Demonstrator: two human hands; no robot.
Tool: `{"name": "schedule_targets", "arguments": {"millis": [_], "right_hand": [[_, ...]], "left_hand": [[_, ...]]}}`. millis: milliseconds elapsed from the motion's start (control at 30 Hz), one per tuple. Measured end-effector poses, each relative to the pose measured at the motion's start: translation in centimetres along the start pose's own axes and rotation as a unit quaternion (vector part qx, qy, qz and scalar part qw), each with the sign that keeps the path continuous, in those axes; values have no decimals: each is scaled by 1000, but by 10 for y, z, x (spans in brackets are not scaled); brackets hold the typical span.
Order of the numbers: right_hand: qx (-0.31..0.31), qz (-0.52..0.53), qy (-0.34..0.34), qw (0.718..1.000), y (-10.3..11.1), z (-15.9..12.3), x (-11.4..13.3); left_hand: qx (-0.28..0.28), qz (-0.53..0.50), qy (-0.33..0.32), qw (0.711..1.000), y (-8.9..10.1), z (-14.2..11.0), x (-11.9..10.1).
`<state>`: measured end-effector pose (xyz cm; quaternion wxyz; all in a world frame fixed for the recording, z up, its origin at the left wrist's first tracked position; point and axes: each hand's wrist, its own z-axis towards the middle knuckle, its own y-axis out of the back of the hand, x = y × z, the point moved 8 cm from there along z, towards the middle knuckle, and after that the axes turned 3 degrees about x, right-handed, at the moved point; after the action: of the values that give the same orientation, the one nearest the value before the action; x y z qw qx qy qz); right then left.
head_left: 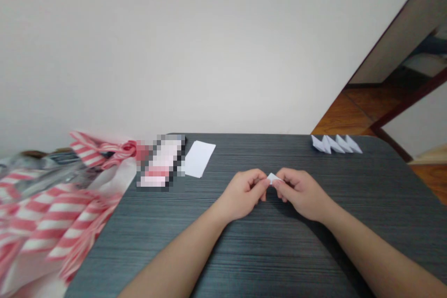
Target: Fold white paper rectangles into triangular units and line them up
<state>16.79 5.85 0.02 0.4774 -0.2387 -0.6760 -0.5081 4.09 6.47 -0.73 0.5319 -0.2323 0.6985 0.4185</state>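
A plain off-white wall fills the space beyond a dark grey wood-grain table, and an orange-brown wooden floor shows past the table's far right corner. Well to the left of the grip, a large pink-and-white striped bundle of soft material, knotted near its top, lies over the table's left edge.

Up and to the left of the hands, a pale pink and dark object is too pixelated to name. Just right of it lies a white rectangular sheet of paper. Up and to the right of the grip, a neat row of white folded paper triangles sits along the far edge of the table.

The bare left hand and right hand are raised slightly above the tabletop, close together at the centre. Both are closed in a pinch on a small white folded paper piece, whose pointed tip shows above the fingers.
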Motion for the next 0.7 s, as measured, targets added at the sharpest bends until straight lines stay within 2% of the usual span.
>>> {"name": "schedule_targets", "arguments": {"millis": [167,300,533,700], "right_hand": [[14,26,-8,1000,-5,0,-2],[-6,22,-18,1000,0,1,-3],[8,0,-17,1000,1,0,0],[0,-18,-17,1000,0,1,-3]], "left_hand": [[-14,23,-3,1000,3,0,-2],[-22,6,16,1000,3,-1,4],[-13,-67,11,998,-2,1,5],[-26,-112,6,993,-2,4,8]]}}
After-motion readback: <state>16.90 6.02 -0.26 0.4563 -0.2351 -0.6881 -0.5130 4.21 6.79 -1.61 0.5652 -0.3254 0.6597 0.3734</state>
